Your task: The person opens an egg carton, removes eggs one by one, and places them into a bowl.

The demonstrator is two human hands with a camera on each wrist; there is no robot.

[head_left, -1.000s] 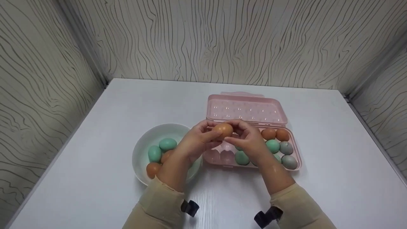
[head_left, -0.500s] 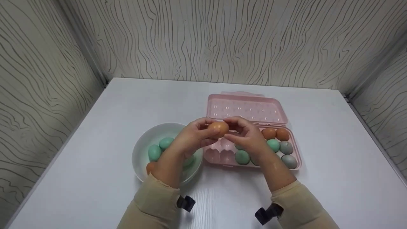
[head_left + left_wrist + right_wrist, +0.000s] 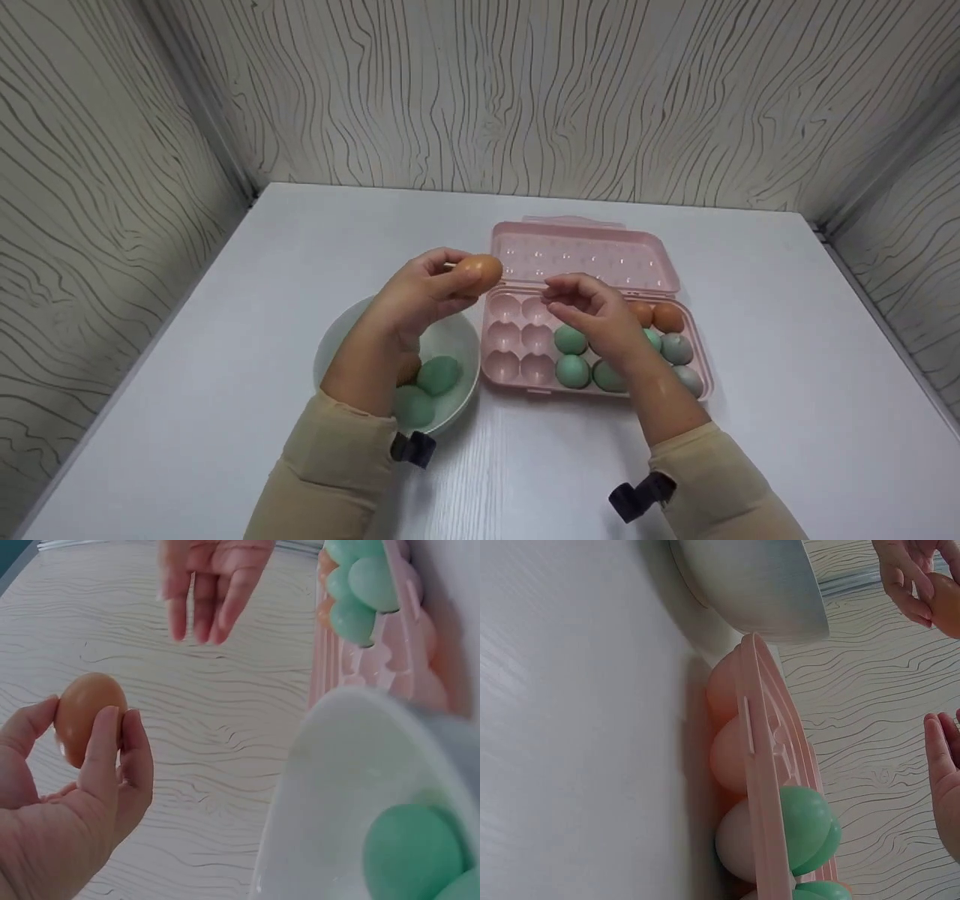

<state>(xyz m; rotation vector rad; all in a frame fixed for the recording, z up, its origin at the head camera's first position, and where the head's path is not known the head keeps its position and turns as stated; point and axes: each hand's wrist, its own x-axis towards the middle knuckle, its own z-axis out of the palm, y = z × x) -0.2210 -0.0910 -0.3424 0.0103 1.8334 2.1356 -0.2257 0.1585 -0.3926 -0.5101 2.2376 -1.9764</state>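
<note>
My left hand (image 3: 420, 289) pinches a brown egg (image 3: 480, 273) between thumb and fingers, held up above the far rim of the white bowl (image 3: 470, 390). In the left wrist view the same egg (image 3: 88, 716) shows clear of everything but the fingers. My right hand (image 3: 600, 315) hovers over the pink egg carton (image 3: 520, 384), fingers loosely bent and holding nothing. Brown, green and greyish eggs fill the carton's right part, partly hidden by the right hand and forearm. Its left two columns of cups hold no eggs. Green eggs (image 3: 439, 375) and a brown egg lie in the bowl, partly behind my left forearm.
The carton's lid (image 3: 585, 255) lies folded back behind it. Bowl and carton stand side by side on a white table (image 3: 787, 337). Patterned panels (image 3: 487, 97) rise behind the table and on both sides. Each wrist carries a small black camera (image 3: 415, 448).
My left hand has drawn the brown egg left and away from the right hand, uncovering the carton's left cups. The right hand has stayed nearly in place.
</note>
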